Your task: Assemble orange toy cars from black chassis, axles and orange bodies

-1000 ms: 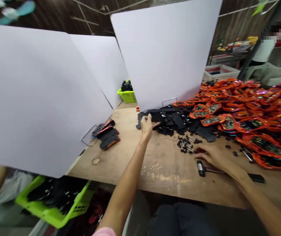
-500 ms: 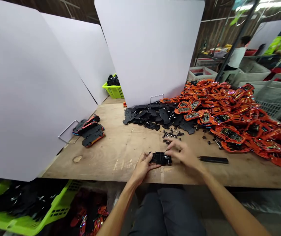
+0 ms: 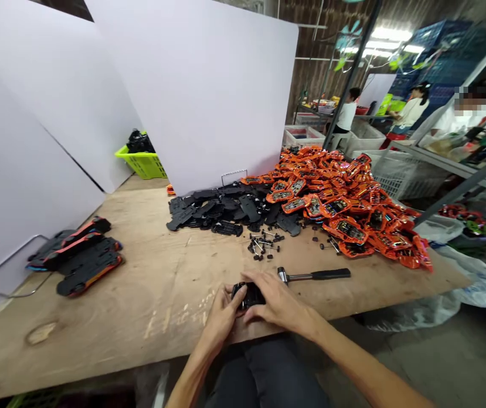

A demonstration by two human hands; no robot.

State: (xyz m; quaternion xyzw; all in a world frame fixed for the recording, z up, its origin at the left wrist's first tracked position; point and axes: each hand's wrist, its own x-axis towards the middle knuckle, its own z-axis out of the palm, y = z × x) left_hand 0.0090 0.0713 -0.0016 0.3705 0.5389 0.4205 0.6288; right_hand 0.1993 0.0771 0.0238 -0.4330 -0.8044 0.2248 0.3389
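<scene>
A small black plastic car base (image 3: 248, 294) sits between both my hands at the near edge of the wooden table (image 3: 157, 294). My left hand (image 3: 221, 317) grips its left end with curled fingers. My right hand (image 3: 277, 300) covers its right side, fingers pressed down on it. Just beyond lie loose wheel axles (image 3: 263, 245) and a small hammer (image 3: 313, 275). A heap of black bases (image 3: 221, 209) and a big pile of orange car bodies (image 3: 345, 204) lie further back.
White divider boards (image 3: 200, 90) stand at the back and left. A few stacked toy cars (image 3: 79, 258) rest at the left. A green basket (image 3: 140, 161) sits behind. Other people work at benches at the far right. A white bag (image 3: 472, 277) lies right of the table.
My left hand fetched a black base from the heap and drew it to the near edge. My right hand left the hammer and joined it. The view has swung right.
</scene>
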